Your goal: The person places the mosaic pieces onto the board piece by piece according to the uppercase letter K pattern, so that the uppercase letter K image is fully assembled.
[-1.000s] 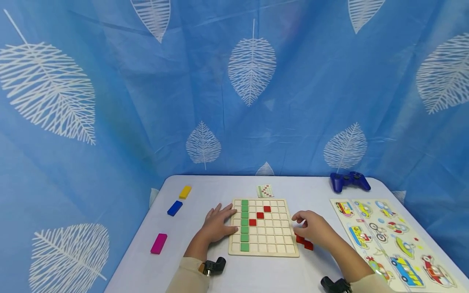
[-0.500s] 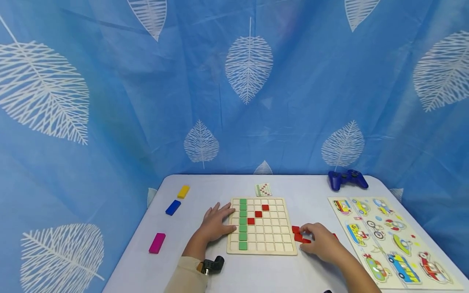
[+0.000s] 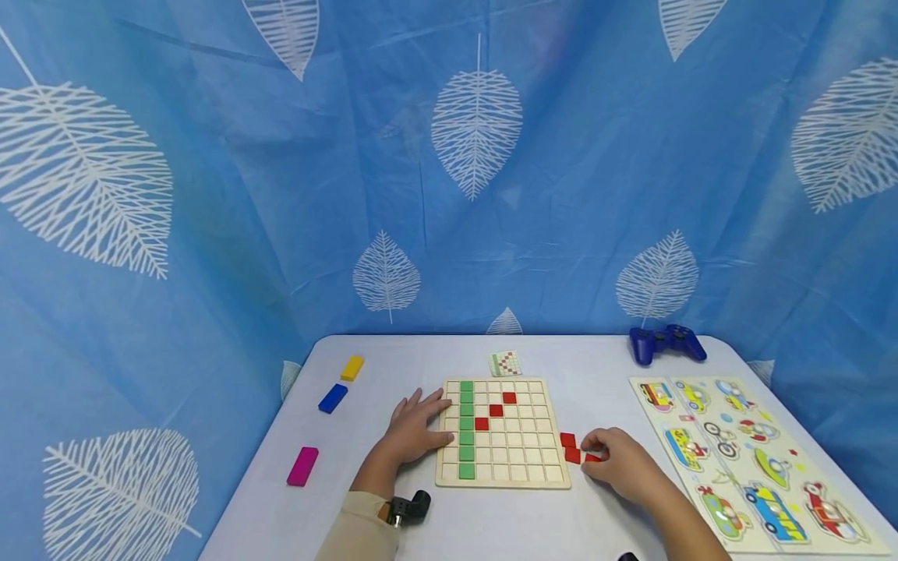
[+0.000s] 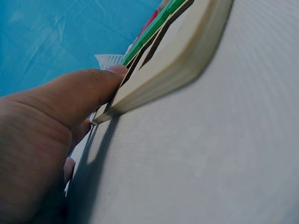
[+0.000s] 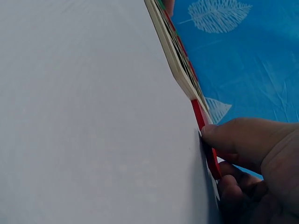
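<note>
One red tile [image 3: 593, 458] (long axis unclear), edge toward grid board [image 3: 515, 454], pinched by right hand [image 3: 621, 463], left hand [image 3: 412, 431] spread wide.

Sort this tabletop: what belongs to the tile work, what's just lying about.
In the job:
Wooden grid board, touched by the left hand
Green tiles on it
Red tiles, on it or by the right hand
Pattern card, probably the model

Lying about, apparently:
Yellow block
Blue block
Magenta block
Game controller
Vehicle puzzle board

The pale gridded board [image 3: 517, 453] has green squares [image 3: 466, 438] and red squares [image 3: 496, 411].
</note>
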`<state>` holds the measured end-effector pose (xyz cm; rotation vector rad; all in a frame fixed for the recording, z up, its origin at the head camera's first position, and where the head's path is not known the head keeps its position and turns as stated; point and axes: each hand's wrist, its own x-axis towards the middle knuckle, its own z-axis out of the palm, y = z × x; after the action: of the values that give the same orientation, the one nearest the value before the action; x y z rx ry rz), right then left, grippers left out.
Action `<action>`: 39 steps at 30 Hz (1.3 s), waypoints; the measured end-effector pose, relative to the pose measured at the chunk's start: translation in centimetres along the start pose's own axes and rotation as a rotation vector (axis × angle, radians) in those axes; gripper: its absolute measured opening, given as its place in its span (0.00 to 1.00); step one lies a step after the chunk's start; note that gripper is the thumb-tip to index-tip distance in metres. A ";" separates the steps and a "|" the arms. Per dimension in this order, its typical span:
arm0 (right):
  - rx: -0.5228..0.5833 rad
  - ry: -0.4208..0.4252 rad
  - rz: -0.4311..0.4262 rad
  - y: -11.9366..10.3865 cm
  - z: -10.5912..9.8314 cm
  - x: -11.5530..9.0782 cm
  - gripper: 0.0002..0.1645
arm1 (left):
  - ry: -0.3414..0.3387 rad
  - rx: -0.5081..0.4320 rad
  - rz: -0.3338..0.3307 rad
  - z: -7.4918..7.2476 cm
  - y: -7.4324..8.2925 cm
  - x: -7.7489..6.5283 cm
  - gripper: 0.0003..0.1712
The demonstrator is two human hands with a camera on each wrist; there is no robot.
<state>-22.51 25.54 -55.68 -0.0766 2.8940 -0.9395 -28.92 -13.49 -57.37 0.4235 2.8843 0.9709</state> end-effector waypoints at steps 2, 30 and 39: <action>0.006 -0.008 0.000 0.1 -0.2 0.0 0.16 | -0.003 0.000 -0.003 0.0 0.1 0.0 0.40; 0.022 0.003 -0.009 0.4 -0.7 -0.2 0.12 | -0.004 0.011 -0.028 -0.1 0.0 0.2 0.41; 0.031 0.093 0.002 -0.7 -1.7 1.0 0.14 | -0.002 0.018 -0.025 -0.1 0.1 0.2 0.41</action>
<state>-23.73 25.87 -53.97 -0.0277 2.9618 -1.0133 -29.09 -13.42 -57.22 0.3892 2.8913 0.9409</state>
